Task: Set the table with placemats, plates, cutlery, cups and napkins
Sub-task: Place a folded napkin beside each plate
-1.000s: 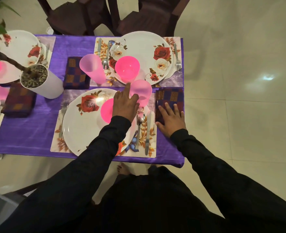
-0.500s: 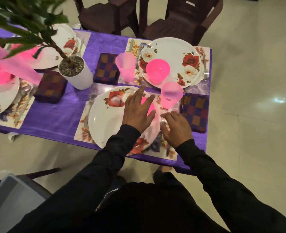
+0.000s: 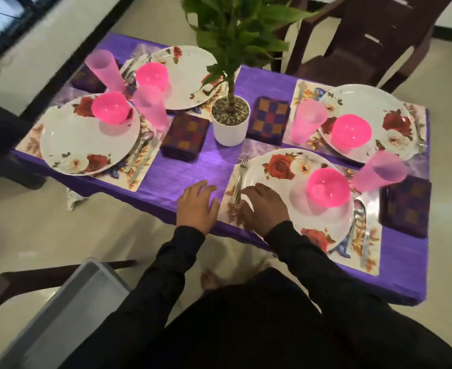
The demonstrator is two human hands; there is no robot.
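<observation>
The near setting has a floral placemat (image 3: 371, 251), a white rose plate (image 3: 299, 209), a bright pink bowl (image 3: 328, 187) on the plate, a pale pink cup (image 3: 379, 171) and a checked napkin (image 3: 405, 206) to its right. A spoon (image 3: 357, 217) lies right of the plate and a fork (image 3: 240, 174) left of it. My right hand (image 3: 263, 206) rests over the plate's left rim, fingertips touching the fork's handle. Flat on the purple tablecloth (image 3: 187, 174) just left of the placemat lies my left hand (image 3: 198, 206), fingers spread and holding nothing.
A potted plant in a white pot (image 3: 230, 123) stands mid-table between two napkins. Three other settings with plates, pink bowls and cups fill the far and left parts. Dark chairs (image 3: 373, 41) stand behind. A grey bin (image 3: 59, 315) sits low at my left.
Both hands moved from the cup and napkin side to the fork side of the near plate. My view swung left, bringing the whole table into sight.
</observation>
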